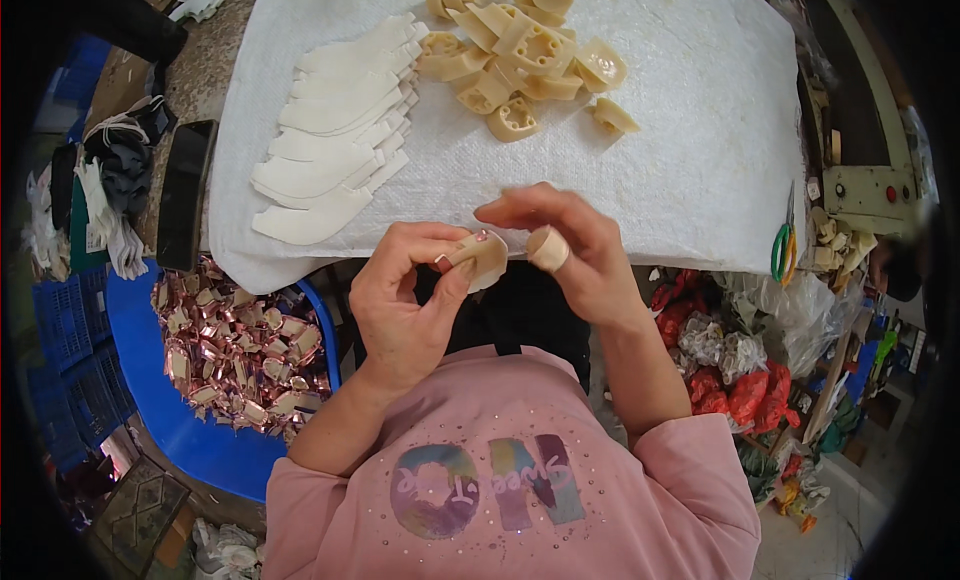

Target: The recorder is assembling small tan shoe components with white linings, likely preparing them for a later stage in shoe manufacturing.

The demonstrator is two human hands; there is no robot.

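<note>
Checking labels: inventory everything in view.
cover: one, white, top
moulded pieces: many, beige, on cover
flat pieces: many, white, cover's left
scissors: one, green-orange, cover's right
slab: one, black, beside cover
tub: one, blue, lower left
shiny pieces: many, pinkish, in tub
crates: several, blue, far left
bags: several, red, right
machine: one, greenish, right
shirt: one, pink, bottom
held piece: one, cream, left hand
left hand: one, bare, centre
right hand: one, beige-sleeved thumb, centre

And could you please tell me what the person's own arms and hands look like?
Short pink sleeves leave both forearms bare. The left hand and right hand are ungloved; the right thumb wears a beige cover. No watch or bracelet shows.
</note>
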